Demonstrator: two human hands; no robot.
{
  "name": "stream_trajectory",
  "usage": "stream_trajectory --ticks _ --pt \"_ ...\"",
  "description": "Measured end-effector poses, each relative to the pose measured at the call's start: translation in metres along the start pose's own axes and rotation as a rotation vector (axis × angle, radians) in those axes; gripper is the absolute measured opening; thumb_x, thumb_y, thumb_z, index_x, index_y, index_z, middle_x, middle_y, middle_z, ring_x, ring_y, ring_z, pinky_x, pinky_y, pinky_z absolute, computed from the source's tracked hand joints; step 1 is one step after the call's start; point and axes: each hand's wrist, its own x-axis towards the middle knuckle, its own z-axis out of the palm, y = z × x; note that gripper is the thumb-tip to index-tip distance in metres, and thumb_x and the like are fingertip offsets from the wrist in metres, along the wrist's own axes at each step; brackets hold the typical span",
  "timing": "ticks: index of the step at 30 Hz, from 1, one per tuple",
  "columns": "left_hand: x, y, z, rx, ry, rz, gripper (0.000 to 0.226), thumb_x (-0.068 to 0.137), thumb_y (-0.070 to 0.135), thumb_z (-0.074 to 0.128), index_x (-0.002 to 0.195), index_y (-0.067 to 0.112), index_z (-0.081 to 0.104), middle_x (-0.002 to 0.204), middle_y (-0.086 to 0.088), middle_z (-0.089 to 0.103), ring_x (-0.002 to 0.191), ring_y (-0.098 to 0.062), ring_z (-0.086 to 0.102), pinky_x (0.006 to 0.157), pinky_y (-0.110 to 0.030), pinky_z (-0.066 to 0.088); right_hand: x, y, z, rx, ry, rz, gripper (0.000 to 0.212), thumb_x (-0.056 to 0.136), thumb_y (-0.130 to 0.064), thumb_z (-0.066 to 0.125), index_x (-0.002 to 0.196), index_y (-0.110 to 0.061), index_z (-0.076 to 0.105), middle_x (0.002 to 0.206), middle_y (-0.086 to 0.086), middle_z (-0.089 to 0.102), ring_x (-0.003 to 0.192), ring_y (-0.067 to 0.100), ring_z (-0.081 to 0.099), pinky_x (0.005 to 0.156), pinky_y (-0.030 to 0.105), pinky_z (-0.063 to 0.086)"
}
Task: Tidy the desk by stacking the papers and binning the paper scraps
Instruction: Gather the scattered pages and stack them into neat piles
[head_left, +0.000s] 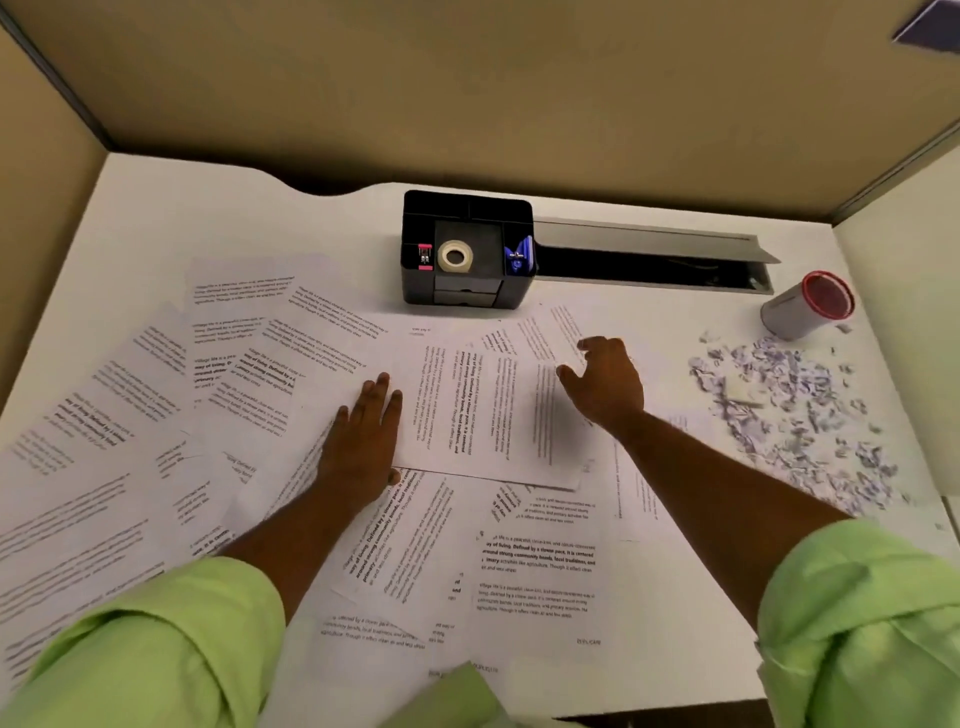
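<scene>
Several printed sheets lie scattered and overlapping across the white desk (156, 218). One sheet (467, 405) lies on top in the middle, turned sideways. My left hand (363, 441) presses flat on its left edge with straight fingers. My right hand (605, 382) rests on the sheets at its right side, fingers bent, thumb and forefinger apart; whether it pinches a sheet I cannot tell. A heap of small paper scraps (789, 415) is spread over the desk's right side. A small grey bin with a red rim (808, 306) lies tipped just beyond the scraps.
A black desk organiser (467, 249) with a tape roll (455, 256) stands at the back centre. An open cable tray (649, 260) runs to its right. Tan partition walls close in the desk at the back and both sides.
</scene>
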Motion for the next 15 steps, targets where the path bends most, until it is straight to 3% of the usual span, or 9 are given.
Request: stream_trajectory --ticks 3,8,10,12,15 --pt "-0.011 0.013 0.005 0.011 0.055 0.063 0.098 0.090 0.031 0.065 0.156 0.016 -0.008 0.161 -0.007 -0.024 0.150 -0.025 -0.012 0.123 -0.042 0.009 -0.038 0.035 0.013 0.006 -0.062 0.136 0.065 0.089 -0.047 0.074 0.141 -0.016 0.050 0.144 0.011 0.046 0.130 0.034 0.051 0.105 0.048 0.049" --pt "-0.028 0.041 0.014 -0.035 -0.081 0.055 0.093 0.094 0.044 0.055 0.156 0.018 -0.010 0.162 -0.005 -0.020 0.151 -0.023 -0.011 0.123 -0.040 0.004 -0.101 0.066 0.033 -0.046 -0.015 0.297 0.099 0.075 -0.070 0.075 0.146 -0.011 0.039 0.145 0.013 0.040 0.134 0.037 0.042 0.102 0.054 0.047" --pt "-0.035 0.050 0.023 -0.042 -0.112 0.045 0.095 0.093 0.047 0.055 0.156 0.019 -0.010 0.162 -0.006 -0.020 0.151 -0.025 -0.012 0.122 -0.042 0.004 -0.120 0.073 0.038 -0.083 -0.018 0.344 0.116 0.067 -0.081 0.072 0.150 -0.010 0.031 0.152 0.017 0.034 0.140 0.039 0.035 0.108 0.056 0.042" --pt "-0.041 0.056 0.031 -0.058 -0.110 0.023 0.096 0.092 0.049 0.056 0.156 0.019 -0.009 0.162 -0.006 -0.021 0.150 -0.026 -0.012 0.122 -0.044 0.005 -0.132 0.079 0.045 -0.105 -0.091 0.393 0.137 0.063 -0.088 0.068 0.159 -0.008 0.011 0.165 0.024 0.012 0.152 0.045 0.013 0.121 0.059 0.026" --pt "-0.047 0.066 0.036 -0.064 -0.104 0.008 0.097 0.092 0.049 0.057 0.156 0.019 -0.009 0.161 -0.006 -0.023 0.150 -0.026 -0.013 0.123 -0.045 0.006 -0.139 0.088 0.054 -0.081 -0.206 0.410 0.151 0.061 -0.093 0.062 0.159 -0.006 -0.013 0.165 0.030 -0.016 0.154 0.047 -0.014 0.125 0.061 0.007"
